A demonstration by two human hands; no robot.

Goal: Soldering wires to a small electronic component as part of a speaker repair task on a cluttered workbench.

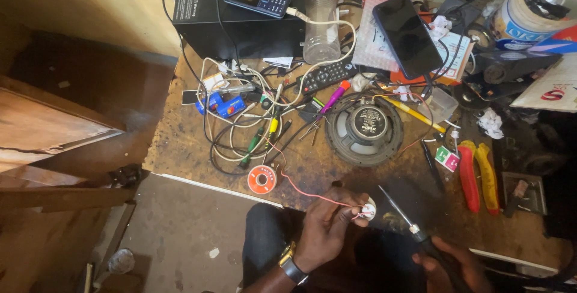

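Observation:
My left hand (327, 224) pinches a small round white part (368, 210) by its edge, low in the head view over my lap. A thin red wire (303, 189) runs from that part up to the bench. My right hand (448, 263) grips the dark handle of a soldering iron (399, 212) whose thin metal tip points up-left and ends just right of the white part. A gold wristwatch (291, 263) sits on my left wrist.
The worn wooden bench (192, 149) carries a round black speaker (364, 131), a solder spool (262, 179), tangled cables (240, 125), a remote control (327, 75), a black smartphone (407, 36), a black box (237, 13), a plastic bottle (320, 22) and red and yellow-handled pliers (478, 176).

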